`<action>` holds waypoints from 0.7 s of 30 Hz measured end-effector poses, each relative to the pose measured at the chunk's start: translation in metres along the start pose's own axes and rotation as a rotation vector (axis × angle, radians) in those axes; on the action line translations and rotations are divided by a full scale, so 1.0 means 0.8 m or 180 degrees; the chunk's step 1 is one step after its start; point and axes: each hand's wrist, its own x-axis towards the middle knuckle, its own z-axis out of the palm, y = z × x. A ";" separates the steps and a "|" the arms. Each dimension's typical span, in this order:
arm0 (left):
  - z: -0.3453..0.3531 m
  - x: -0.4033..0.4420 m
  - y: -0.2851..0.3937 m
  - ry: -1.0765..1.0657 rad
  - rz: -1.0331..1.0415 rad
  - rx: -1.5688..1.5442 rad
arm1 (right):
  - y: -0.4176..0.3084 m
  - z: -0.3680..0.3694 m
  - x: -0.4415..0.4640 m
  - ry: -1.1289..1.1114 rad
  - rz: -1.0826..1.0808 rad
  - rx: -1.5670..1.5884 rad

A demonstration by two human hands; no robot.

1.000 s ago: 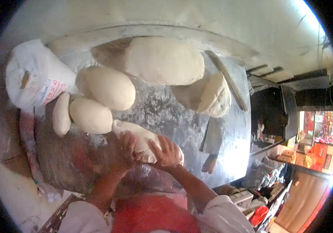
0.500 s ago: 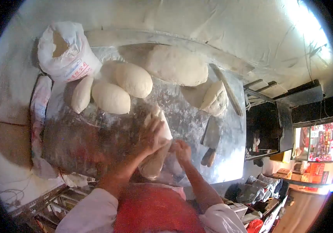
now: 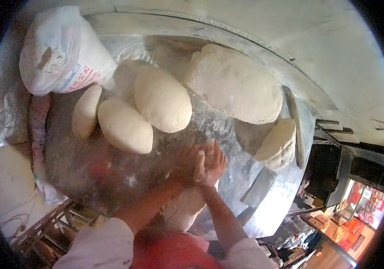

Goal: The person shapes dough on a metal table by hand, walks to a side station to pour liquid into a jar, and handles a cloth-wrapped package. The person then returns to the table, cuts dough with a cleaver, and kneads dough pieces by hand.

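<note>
A long roll of dough [image 3: 185, 208] lies on the floured metal worktop [image 3: 129, 181] just in front of my body. My right hand [image 3: 210, 167] is over its far end, with thumb and fingers stretched out and nothing gripped in them. Close against it on the left is my left hand [image 3: 184, 165], dark and smeared, so its fingers do not show clearly. The hands hide the far part of the roll. Beyond them rest two rounded dough lumps, one nearer [image 3: 125, 127] and one farther [image 3: 163, 99], with a thin dough piece [image 3: 85, 112] at the left.
A large dough slab [image 3: 235, 83] lies at the back, with a cut dough chunk [image 3: 278, 145] at its right. A flat blade [image 3: 260, 186] and a wooden stick [image 3: 294, 127] are on the right side. An open white sack [image 3: 68, 54] stands at the back left.
My right hand has gone from closed fingers beside the dough roll to stretched fingers over its far end. My left hand has become blurred. The view has shifted and tilted.
</note>
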 end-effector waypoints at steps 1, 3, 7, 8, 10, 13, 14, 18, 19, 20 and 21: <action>0.004 0.006 -0.003 -0.0087 -0.0001 0.0003 | -0.002 -0.001 0.003 0.0002 0.0015 -0.0090; 0.012 0.014 -0.005 -0.0037 0.0043 0.0005 | -0.011 0.001 0.009 0.0182 0.0217 0.0249; -0.017 0.010 -0.003 0.0310 -0.0248 -0.1393 | 0.008 -0.027 -0.003 -0.0102 0.1693 0.2442; -0.042 0.015 -0.008 -0.0239 -0.0868 -0.2351 | -0.002 -0.059 -0.034 -0.0137 0.0777 0.1927; -0.096 -0.005 0.028 -0.0848 -0.1652 -0.3281 | 0.004 -0.079 -0.112 0.0178 -0.0847 0.1396; -0.115 -0.093 0.058 -0.1617 0.0191 0.0086 | -0.035 -0.144 -0.182 -0.0783 -0.1192 0.0275; -0.084 -0.124 0.052 -0.0935 0.0300 -0.0018 | -0.041 -0.157 -0.192 -0.0818 -0.1186 -0.0159; -0.065 -0.213 0.089 0.1101 0.0421 -0.0432 | -0.047 -0.164 -0.176 -0.1108 -0.1354 -0.1206; -0.053 -0.208 0.084 0.1033 0.0310 -0.0433 | -0.024 -0.144 -0.178 -0.1062 -0.1333 -0.0961; -0.033 -0.182 0.061 0.1483 0.0875 -0.0468 | 0.002 -0.119 -0.172 -0.0881 -0.1202 -0.0820; -0.016 -0.147 0.036 0.1946 0.1436 -0.0482 | 0.020 -0.097 -0.158 -0.0698 -0.1088 -0.0675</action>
